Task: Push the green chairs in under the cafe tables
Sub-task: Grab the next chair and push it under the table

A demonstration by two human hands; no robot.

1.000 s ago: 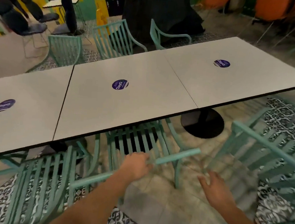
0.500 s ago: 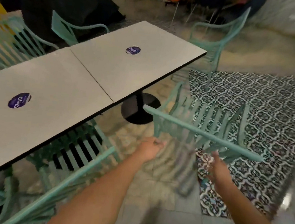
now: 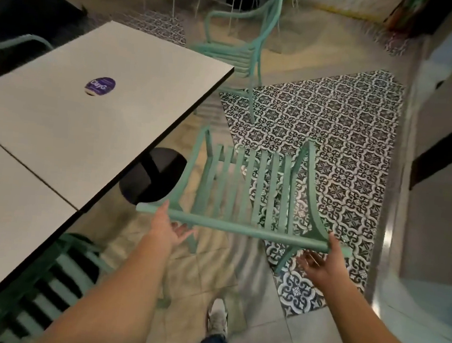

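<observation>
The table (image 3: 67, 130) bears a round purple sticker (image 3: 100, 86) reading "ClayG". Just off its near right corner stands a green chair (image 3: 245, 189), seat facing away over the patterned floor tiles (image 3: 331, 142); its top rail (image 3: 231, 228) runs left to right, dipping slightly rightward. A second chair (image 3: 238, 49) stands at the table's far end. The left hand (image 3: 166, 227) and right hand (image 3: 320, 267) are both open, fingers spread, thumbs touching the rail's ends.
</observation>
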